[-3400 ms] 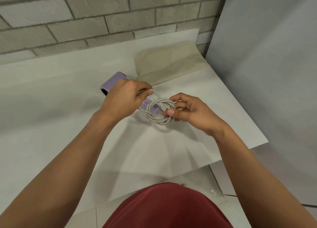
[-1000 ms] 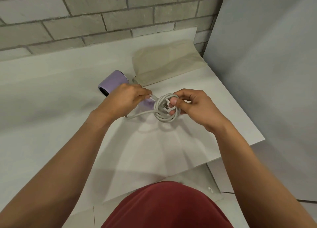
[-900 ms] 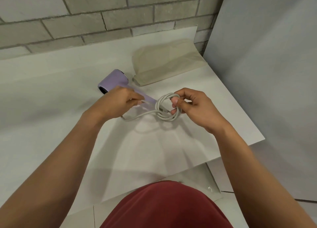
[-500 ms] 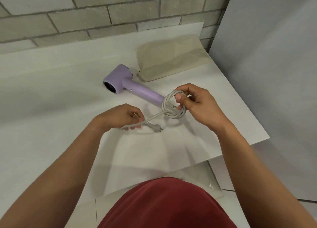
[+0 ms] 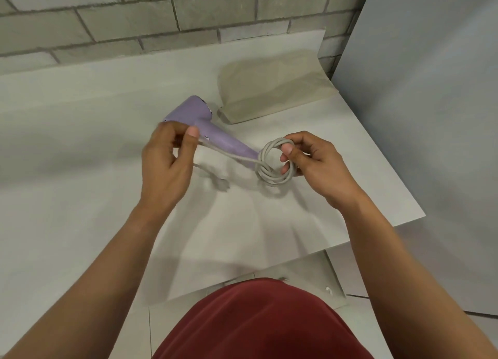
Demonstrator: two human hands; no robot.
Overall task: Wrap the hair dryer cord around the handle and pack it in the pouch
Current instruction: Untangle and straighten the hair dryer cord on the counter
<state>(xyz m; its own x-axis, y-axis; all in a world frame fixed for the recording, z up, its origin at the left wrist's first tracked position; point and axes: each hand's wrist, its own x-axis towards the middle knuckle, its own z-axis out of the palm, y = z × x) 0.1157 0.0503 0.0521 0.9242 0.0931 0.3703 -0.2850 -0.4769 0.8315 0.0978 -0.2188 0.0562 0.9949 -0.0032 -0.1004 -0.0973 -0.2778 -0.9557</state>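
Note:
A lilac hair dryer [image 5: 200, 118] lies on the white table, head to the far left and handle slanting toward the near right. Its grey cord [image 5: 275, 164] is coiled in several loops at the handle's end. My right hand [image 5: 312, 164] pinches that coil, with the thumb through the ring. My left hand [image 5: 168, 159] is raised over the dryer's head and grips the cord's free end, which runs taut to the coil. The plug is hidden. A flat beige pouch [image 5: 272, 86] lies behind the dryer.
The white table [image 5: 80, 143] meets a grey brick wall [image 5: 161, 13] at the back. A grey panel [image 5: 431, 89] stands along the table's right edge. The table's front right corner ends at about [image 5: 423, 215], with tiled floor below.
My left hand has lifted from the table up toward the dryer's head, pulling the cord's free end taut. My right hand keeps hold of the coil at the handle's end.

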